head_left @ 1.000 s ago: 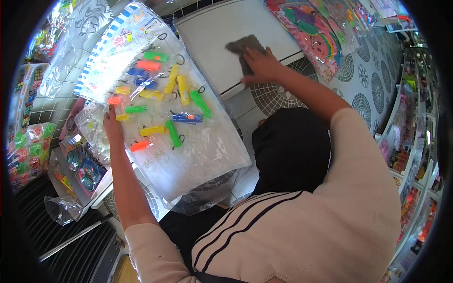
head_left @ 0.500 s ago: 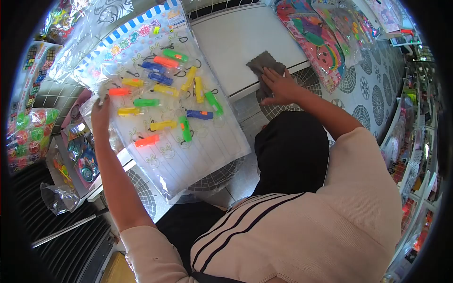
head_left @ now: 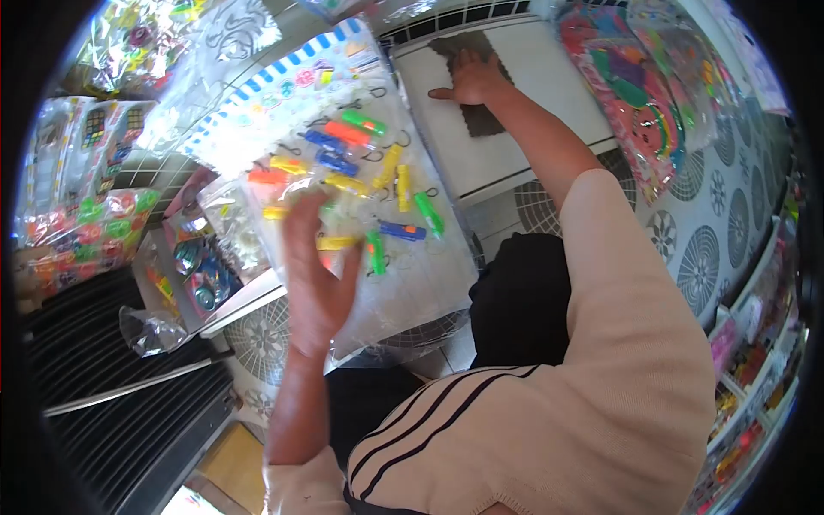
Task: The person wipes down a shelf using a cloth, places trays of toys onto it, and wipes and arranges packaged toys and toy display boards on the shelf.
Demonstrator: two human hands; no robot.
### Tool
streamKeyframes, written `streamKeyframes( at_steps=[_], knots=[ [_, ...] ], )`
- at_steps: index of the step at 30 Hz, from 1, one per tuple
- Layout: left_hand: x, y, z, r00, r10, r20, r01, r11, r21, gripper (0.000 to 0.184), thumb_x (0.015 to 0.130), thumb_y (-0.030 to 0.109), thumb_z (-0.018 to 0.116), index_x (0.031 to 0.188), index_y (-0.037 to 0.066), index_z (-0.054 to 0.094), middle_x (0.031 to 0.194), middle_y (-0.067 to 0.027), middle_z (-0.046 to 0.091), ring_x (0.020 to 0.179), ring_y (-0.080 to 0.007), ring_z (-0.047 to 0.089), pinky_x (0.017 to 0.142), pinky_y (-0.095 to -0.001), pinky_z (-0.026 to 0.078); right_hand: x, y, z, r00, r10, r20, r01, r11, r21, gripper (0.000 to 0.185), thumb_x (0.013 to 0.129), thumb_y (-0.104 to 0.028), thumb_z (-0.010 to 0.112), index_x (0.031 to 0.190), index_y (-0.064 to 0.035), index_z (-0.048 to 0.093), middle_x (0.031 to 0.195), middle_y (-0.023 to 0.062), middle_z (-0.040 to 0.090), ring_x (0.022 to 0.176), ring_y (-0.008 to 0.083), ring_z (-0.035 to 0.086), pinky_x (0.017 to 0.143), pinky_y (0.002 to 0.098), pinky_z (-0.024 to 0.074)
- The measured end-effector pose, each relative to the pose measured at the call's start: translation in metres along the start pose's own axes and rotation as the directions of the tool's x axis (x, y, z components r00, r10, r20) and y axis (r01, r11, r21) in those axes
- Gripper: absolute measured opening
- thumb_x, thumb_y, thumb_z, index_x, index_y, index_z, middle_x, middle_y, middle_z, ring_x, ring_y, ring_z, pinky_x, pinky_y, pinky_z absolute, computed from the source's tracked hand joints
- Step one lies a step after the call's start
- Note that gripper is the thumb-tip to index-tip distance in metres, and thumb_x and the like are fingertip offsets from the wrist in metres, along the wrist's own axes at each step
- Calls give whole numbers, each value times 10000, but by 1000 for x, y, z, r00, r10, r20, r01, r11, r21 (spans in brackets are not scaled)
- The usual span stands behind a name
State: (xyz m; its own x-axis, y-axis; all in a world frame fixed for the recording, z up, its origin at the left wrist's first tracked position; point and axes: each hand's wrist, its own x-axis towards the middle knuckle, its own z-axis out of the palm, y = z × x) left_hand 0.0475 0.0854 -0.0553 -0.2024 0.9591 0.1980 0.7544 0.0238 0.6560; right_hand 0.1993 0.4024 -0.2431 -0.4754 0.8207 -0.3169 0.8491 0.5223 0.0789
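Note:
My right hand [head_left: 479,81] lies flat on a dark grey cloth [head_left: 485,122], fingers spread, pressing it against a white surface [head_left: 541,94] near its far edge. To the left, a clear plastic pack [head_left: 403,300] leans at a slant, with small yellow, blue, green and orange torch-like toys [head_left: 378,227] with cord loops attached. In front of this pack hovers my left hand [head_left: 318,266], slightly blurred, thumb and fingers apart and nothing visible between them. It hides several of the toys.
Pink bagged items [head_left: 631,103] lie at the white surface's right end. At left are bagged puzzle cubes [head_left: 94,133], a bag of colourful rings [head_left: 90,236] and a box of toys [head_left: 202,266]. Goods-filled shelves [head_left: 755,343] stand at far right.
My right hand has slid the cloth from the near edge of the white surface to its far side. My left hand has let go of the pack's left edge and moved in front of it.

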Motion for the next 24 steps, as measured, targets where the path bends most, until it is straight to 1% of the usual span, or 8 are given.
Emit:
streamKeyframes(
  at_steps=[2,4,7,11,14,19,22,24],
  knots=[
    [-41,2,8,983,-98,158,93,995,35,593,735,-37,632,1277,62,414,1285,-146,409,1196,-282,409,886,-349,430,-17,-4,-1,995,-89,-37,88,996,-24,1012,743,-757,388,1345,52,318,1433,215,254,1332,337,238,1025,613,163],
    [-70,-2,13,939,-233,255,253,966,-50,556,743,-7,630,1258,65,434,1266,-130,415,1170,-281,432,871,-355,433,-51,1,11,969,-224,-107,221,974,-45,1001,745,-739,415,1327,72,336,1418,233,273,1324,354,249,1026,611,165],
    [-70,-7,17,807,-398,436,501,852,-150,524,758,26,626,1247,74,445,1262,-115,413,1137,-261,457,861,-355,435,-133,-7,12,930,-366,0,366,929,-58,954,752,-692,467,1305,79,362,1411,244,275,1326,355,245,1025,603,185],
    [-60,-12,20,829,-299,472,437,874,-213,496,775,50,620,1239,84,450,1259,-112,413,1109,-240,478,859,-355,435,-150,-11,21,930,-367,-8,367,930,-10,948,757,-679,475,1316,76,349,1422,244,253,1335,346,228,1025,608,189],
    [-64,-17,27,797,-267,541,428,883,-194,476,787,72,618,1234,84,454,1258,-119,415,1104,-248,483,865,-360,432,-87,0,20,976,-211,-60,216,968,124,946,775,-665,464,1365,48,271,1456,229,176,1357,333,177,1039,597,179],
    [-69,-19,27,791,-188,582,308,945,-113,465,798,103,622,1231,73,456,1270,-150,413,1134,-306,468,900,-363,419,9,45,4,985,175,-10,-168,961,221,946,783,-703,393,1437,-71,134,1507,113,70,1390,265,63,1055,601,136],
    [-73,-18,18,795,-226,563,342,933,-109,473,793,106,625,1231,66,453,1275,-169,413,1168,-339,444,940,-373,397,24,56,1,962,273,-8,-263,935,236,947,780,-707,393,1432,-64,149,1503,114,94,1388,264,81,1048,610,142],
    [-76,-16,11,792,-236,563,347,933,-97,474,789,104,624,1229,61,454,1275,-175,415,1181,-350,435,959,-383,382,12,56,10,969,244,-46,-228,948,221,932,775,-700,416,1412,-51,213,1491,133,139,1380,272,128,1031,615,181]
  ],
)
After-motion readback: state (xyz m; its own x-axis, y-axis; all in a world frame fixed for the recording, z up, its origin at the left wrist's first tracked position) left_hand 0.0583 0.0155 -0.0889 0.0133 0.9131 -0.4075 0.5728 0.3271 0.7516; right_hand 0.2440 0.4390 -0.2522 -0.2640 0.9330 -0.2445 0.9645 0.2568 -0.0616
